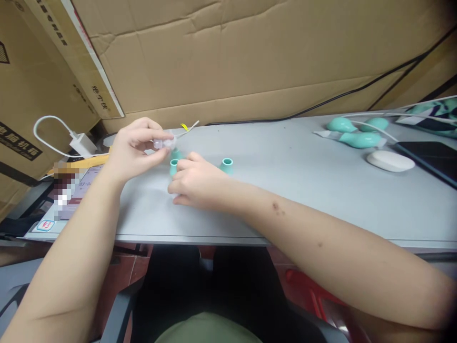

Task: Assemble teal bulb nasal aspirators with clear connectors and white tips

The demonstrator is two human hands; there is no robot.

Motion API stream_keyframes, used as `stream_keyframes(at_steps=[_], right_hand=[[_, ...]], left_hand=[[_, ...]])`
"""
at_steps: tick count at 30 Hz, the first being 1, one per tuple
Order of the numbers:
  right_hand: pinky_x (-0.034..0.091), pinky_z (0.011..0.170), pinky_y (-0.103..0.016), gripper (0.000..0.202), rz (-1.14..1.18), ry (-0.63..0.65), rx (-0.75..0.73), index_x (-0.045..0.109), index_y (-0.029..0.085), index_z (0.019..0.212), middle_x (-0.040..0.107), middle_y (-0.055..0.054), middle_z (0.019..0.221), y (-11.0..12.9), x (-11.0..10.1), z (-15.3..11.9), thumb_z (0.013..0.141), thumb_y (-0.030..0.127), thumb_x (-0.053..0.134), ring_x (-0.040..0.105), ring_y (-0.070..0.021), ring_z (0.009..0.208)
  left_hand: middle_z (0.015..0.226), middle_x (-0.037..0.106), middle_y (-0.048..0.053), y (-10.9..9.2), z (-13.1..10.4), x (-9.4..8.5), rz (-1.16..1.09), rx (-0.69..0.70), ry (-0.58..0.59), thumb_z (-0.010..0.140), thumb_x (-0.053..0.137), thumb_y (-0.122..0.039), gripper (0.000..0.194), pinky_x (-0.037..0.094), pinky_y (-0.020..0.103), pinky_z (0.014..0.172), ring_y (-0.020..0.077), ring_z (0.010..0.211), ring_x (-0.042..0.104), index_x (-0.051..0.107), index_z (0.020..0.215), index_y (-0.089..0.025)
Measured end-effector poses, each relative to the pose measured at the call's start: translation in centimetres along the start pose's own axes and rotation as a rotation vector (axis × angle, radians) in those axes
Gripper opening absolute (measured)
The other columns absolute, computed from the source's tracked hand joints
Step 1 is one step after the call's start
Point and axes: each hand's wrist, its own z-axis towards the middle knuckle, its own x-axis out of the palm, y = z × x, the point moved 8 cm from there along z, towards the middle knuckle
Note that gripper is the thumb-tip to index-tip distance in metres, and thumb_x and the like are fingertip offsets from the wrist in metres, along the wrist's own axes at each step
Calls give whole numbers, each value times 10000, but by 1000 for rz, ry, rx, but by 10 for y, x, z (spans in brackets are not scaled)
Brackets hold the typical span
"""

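Note:
My left hand (137, 145) pinches a small clear plastic piece (164, 142) between thumb and fingers, above the left side of the table. Just below that piece stands a teal cup-like part (176, 153), partly hidden. Another open-topped teal part (173, 165) is beside the fingers of my right hand (193, 182), which are curled and closed low over the table; what they hold, if anything, is hidden. To the right of my right hand, a third teal part (227, 165) stands upright with its round opening facing up.
On the grey table (285, 157), rounded teal pieces (361, 139), a white oval case (390, 161) and a dark tablet-like device (428, 157) lie right. A white charger (83, 144) and phone (85, 190) are left. Cardboard (228, 57) stands behind; a thin cable (189, 128) lies near it.

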Motion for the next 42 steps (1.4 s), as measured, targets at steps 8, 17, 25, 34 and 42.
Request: stream_keyframes(at_steps=[8, 17, 25, 34, 42], right_hand=[[267, 876, -413, 230, 47, -144, -15, 842, 161, 992, 841, -103, 1006, -7, -4, -6, 1104, 360, 817, 567, -279, 1002], [462, 932, -405, 155, 332, -783, 127, 720, 232, 914, 823, -26, 940, -58, -41, -31, 1049, 244, 643, 671, -218, 877], [621, 922, -412, 139, 605, -821, 169, 751, 250, 905, 852, -35, 957, -65, -42, -35, 1024, 269, 683, 769, -222, 905], [656, 861, -380, 154, 711, -802, 179, 732, 242, 866, 821, -27, 907, -70, -40, -34, 1015, 216, 705, 761, -192, 854], [528, 799, -352, 231, 447, -736, 112, 664, 246, 858, 766, -14, 859, -66, -45, -35, 1080, 290, 619, 668, -176, 801]], left_hand=[[986, 835, 68, -1, -1, 4, 1, -79, 46, 841, 911, -370, 202, 591, 286, 647, 166, 802, 695, 948, 1005, -259], [942, 870, 49, 5, -3, 8, -119, -211, 113, 748, 1002, -341, 274, 655, 255, 667, 154, 752, 751, 907, 972, -216], [950, 880, 62, 10, -4, 17, -307, -263, 55, 725, 1090, -432, 480, 738, 325, 757, 203, 814, 832, 895, 1099, -201], [917, 889, 69, 18, -9, 30, -438, -386, 118, 836, 1047, -566, 530, 791, 361, 778, 250, 841, 895, 900, 1186, -196], [912, 895, 82, 20, -11, 36, -491, -438, 171, 831, 1041, -644, 591, 802, 373, 816, 265, 875, 910, 881, 1169, -186]])
